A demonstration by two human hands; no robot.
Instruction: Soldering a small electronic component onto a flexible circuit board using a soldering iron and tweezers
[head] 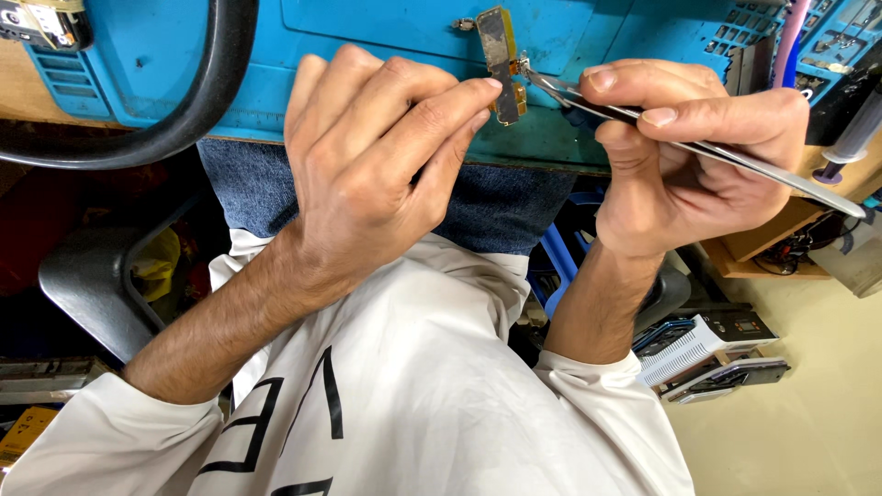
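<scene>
Your left hand point(367, 174) pinches a small gold flex board point(502, 62) at upper centre, holding it upright above the blue tabletop mat point(386, 37) to expose its edge. Your right hand point(698, 156) squeezes steel tweezers point(643, 118), tips touching that board for fine work.

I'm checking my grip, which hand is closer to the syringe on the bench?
Right. The right hand, holding tweezers, lies just beside the syringe; the left hand, pinching the small circuit strip, is far across.
</scene>
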